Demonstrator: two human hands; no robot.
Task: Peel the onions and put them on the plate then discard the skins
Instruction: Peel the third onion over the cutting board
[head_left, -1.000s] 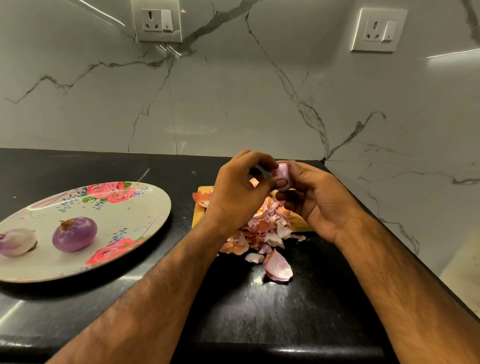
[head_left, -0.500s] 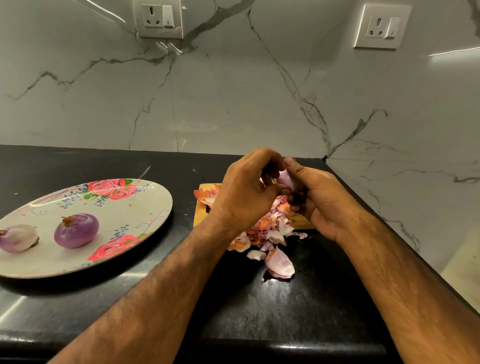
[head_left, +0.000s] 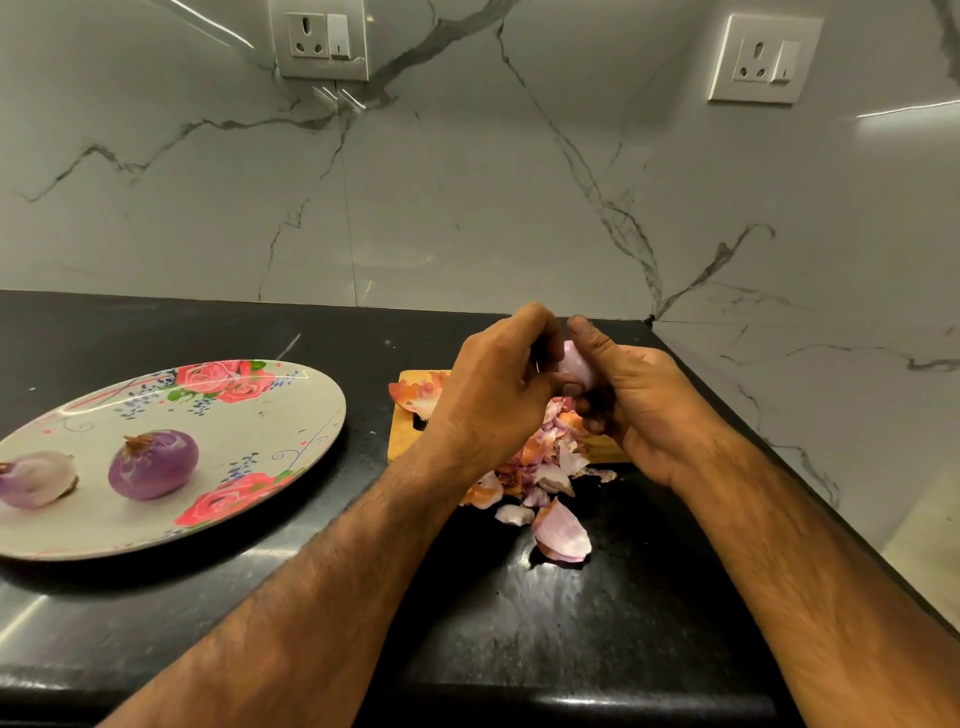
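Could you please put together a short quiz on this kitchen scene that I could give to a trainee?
1. How many onions lie on the plate?
2. True or false: every piece of the skins lies on the wooden board.
3. Where is the third onion? A. On the plate. B. Held between the left hand and the right hand. C. On the wooden board.
Key: 1. Two. 2. False: several pieces lie on the counter in front of the board. 3. B.
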